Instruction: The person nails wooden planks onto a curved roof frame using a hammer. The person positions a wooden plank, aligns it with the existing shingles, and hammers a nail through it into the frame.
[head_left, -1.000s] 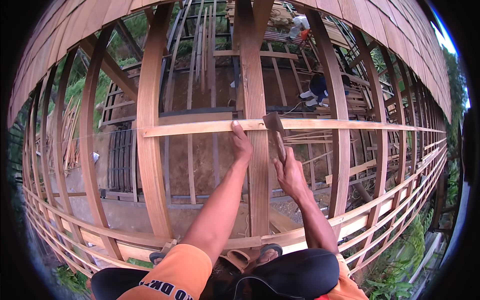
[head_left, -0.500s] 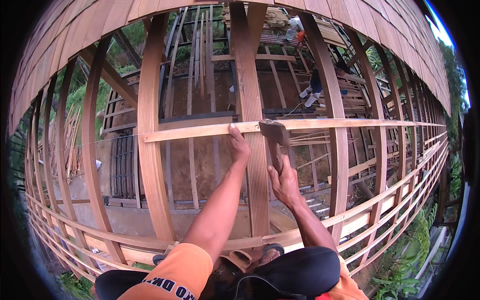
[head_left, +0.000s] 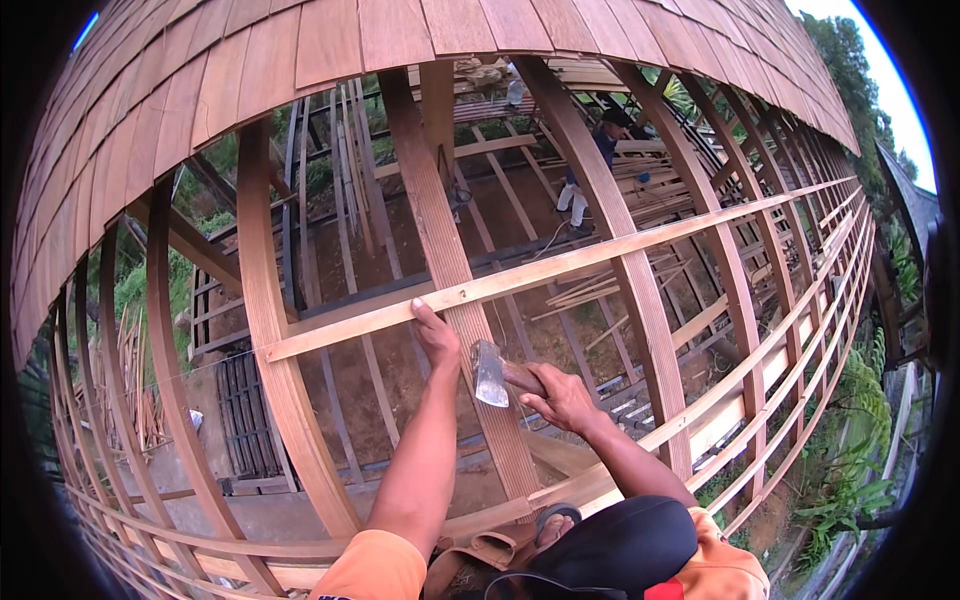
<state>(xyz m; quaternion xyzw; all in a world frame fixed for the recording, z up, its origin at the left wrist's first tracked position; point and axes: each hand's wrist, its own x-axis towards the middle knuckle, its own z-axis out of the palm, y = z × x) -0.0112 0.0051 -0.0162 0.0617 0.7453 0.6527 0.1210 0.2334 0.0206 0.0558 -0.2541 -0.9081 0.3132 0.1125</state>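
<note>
A long, thin wooden batten (head_left: 590, 256) runs across the sloping rafters. My left hand (head_left: 437, 338) grips it from below, thumb on the face, just left of the middle rafter (head_left: 503, 438). A small dark spot, perhaps a nail head, shows on the batten where it crosses that rafter. In my right hand (head_left: 562, 398) is a hatchet (head_left: 491, 376), its fingers wrapped round the wooden handle. The hatchet's metal head lies over the middle rafter, below the batten and apart from it. A thin string (head_left: 215, 362) stretches left from the batten's end.
Wooden shingles (head_left: 390, 35) cover the roof above. Lower battens (head_left: 715, 418) curve along the rafters near my knees, with gaps between. Far below are ground, stacked lumber and a person (head_left: 590, 170). My sandalled foot (head_left: 556, 522) is by the lower battens; ferns (head_left: 850, 470) grow at right.
My right hand has drawn the hatchet head down off the batten and turned it so the blade points down. My left hand stays on the batten. The whole view has tilted.
</note>
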